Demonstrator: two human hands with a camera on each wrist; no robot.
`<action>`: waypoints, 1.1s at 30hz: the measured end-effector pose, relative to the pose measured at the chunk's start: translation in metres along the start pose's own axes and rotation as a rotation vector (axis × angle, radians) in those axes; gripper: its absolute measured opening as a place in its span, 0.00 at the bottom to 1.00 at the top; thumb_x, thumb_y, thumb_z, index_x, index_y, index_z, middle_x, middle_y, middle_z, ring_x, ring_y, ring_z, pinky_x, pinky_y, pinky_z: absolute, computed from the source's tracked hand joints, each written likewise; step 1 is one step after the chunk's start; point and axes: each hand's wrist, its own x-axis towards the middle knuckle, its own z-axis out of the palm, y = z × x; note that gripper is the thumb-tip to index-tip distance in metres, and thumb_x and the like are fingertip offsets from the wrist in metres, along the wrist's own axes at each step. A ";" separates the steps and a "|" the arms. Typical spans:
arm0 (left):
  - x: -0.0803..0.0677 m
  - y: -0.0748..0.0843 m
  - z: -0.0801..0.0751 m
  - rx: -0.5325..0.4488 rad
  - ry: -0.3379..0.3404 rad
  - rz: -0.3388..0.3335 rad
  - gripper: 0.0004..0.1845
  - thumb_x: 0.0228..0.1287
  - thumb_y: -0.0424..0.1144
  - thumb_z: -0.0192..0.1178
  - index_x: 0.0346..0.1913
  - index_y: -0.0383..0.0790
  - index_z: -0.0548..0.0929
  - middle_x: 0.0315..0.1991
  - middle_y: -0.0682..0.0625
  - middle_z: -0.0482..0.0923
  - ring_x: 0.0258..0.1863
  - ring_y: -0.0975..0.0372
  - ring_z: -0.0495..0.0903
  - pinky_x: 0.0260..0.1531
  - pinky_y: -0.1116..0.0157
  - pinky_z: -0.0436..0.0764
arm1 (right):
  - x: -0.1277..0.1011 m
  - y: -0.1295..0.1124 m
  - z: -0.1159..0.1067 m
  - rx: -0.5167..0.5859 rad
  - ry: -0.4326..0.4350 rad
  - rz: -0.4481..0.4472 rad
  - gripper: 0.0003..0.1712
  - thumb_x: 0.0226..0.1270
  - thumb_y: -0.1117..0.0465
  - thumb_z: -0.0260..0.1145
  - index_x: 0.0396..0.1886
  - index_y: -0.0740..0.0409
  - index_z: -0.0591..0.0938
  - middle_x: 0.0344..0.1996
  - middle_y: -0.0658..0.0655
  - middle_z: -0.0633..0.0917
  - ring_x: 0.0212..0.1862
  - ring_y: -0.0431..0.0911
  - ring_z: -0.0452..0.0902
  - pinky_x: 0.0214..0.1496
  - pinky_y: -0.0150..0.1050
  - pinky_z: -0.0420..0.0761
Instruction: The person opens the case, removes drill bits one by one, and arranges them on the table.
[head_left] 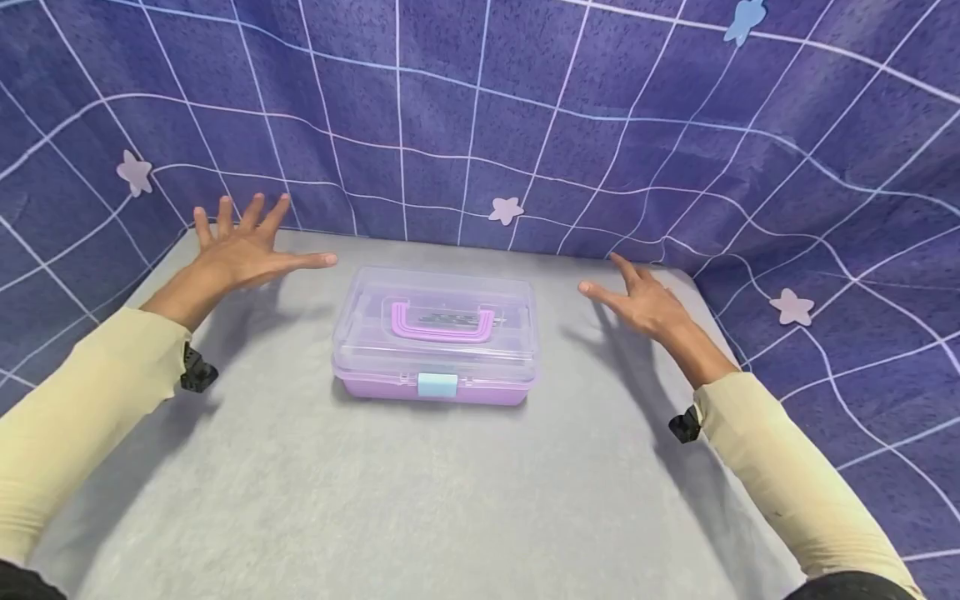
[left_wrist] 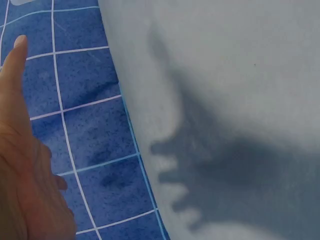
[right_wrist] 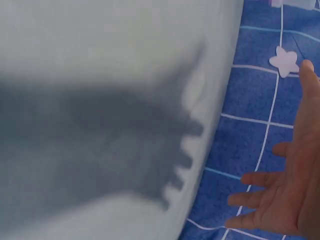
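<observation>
The left hand (head_left: 240, 250) hovered spread wide and holding nothing above the grey worktop (head_left: 375, 492), well to the left of the storage box (head_left: 435, 333). That box sat shut in the middle of the worktop, clear lid down, purple handle (head_left: 442, 321) flat, blue latch (head_left: 437, 384) facing the person. The right hand (head_left: 637, 300) hung equally wide and bare to its right; seemingly an approach, and grasping would call for both hands closing inward on the box's sides.
</observation>
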 end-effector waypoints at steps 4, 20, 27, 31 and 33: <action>-0.001 0.001 0.002 -0.025 0.021 0.012 0.73 0.63 0.93 0.48 0.93 0.54 0.27 0.91 0.30 0.21 0.85 0.24 0.13 0.76 0.21 0.10 | -0.006 -0.003 0.008 0.061 -0.006 -0.034 0.65 0.74 0.11 0.47 0.97 0.42 0.46 0.87 0.78 0.62 0.86 0.78 0.61 0.84 0.80 0.64; -0.014 0.032 0.002 -0.089 0.076 0.145 0.67 0.68 0.88 0.52 0.95 0.55 0.36 0.95 0.36 0.35 0.92 0.28 0.30 0.84 0.25 0.21 | -0.039 -0.020 0.047 0.485 -0.058 -0.169 0.33 0.89 0.42 0.62 0.77 0.60 0.80 0.62 0.71 0.90 0.62 0.60 0.90 0.67 0.55 0.91; -0.025 0.053 0.004 -0.123 0.077 0.245 0.65 0.70 0.84 0.56 0.95 0.51 0.43 0.94 0.35 0.43 0.92 0.31 0.40 0.88 0.26 0.30 | -0.049 -0.027 0.060 0.757 -0.217 -0.235 0.22 0.86 0.64 0.64 0.68 0.77 0.81 0.55 0.73 0.91 0.50 0.46 0.93 0.54 0.42 0.95; -0.031 0.061 0.006 -0.133 0.080 0.308 0.64 0.71 0.81 0.59 0.94 0.48 0.48 0.93 0.34 0.49 0.91 0.31 0.48 0.88 0.25 0.40 | -0.057 -0.027 0.065 0.812 -0.282 -0.274 0.20 0.84 0.66 0.66 0.63 0.81 0.83 0.50 0.72 0.92 0.47 0.46 0.93 0.55 0.44 0.96; -0.034 0.066 0.007 -0.139 0.075 0.337 0.62 0.71 0.80 0.60 0.94 0.48 0.50 0.92 0.34 0.52 0.91 0.32 0.51 0.87 0.25 0.45 | -0.061 -0.027 0.067 0.826 -0.309 -0.300 0.19 0.83 0.67 0.66 0.60 0.81 0.84 0.47 0.70 0.93 0.45 0.47 0.94 0.55 0.46 0.96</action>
